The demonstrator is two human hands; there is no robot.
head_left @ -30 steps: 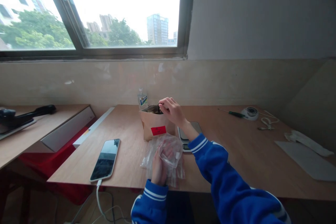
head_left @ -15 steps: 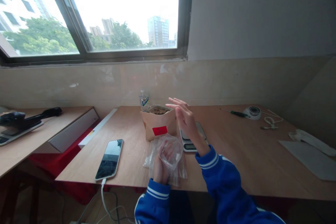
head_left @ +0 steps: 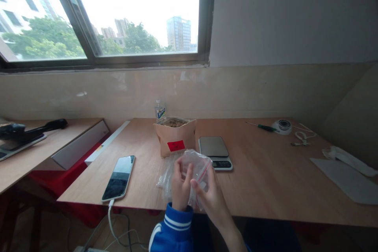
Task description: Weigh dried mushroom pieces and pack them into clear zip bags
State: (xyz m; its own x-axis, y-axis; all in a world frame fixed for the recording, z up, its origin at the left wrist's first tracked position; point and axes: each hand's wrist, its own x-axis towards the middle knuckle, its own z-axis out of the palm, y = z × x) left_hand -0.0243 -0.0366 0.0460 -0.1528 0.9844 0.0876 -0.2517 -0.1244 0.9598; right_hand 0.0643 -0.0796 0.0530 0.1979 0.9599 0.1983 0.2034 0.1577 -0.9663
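Observation:
Both hands meet at the table's near edge on a clear plastic zip bag [head_left: 195, 166] with a red seal strip. My left hand [head_left: 180, 184] grips the bag from the left, fingers curled on the film. My right hand [head_left: 208, 197] pinches the bag's right side by the red strip. More clear bags [head_left: 165, 179] lie flat beneath it. Just behind stands an open brown paper pouch [head_left: 176, 139] with a red label and brown contents. A small digital scale [head_left: 215, 151] sits to the pouch's right.
A phone [head_left: 118, 177] on a charging cable lies at the left of the wooden table [head_left: 265, 165]. A small bottle [head_left: 160, 111] stands behind the pouch. A screwdriver [head_left: 262, 126], a tape roll [head_left: 282, 125], a white cord and white sheets [head_left: 345, 173] lie at the right. A second desk [head_left: 26, 157] is on the left.
My right hand left the top of the paper pouch, drew back toward me and took hold of the plastic bag. The left hand kept holding the bag, which now sits slightly higher.

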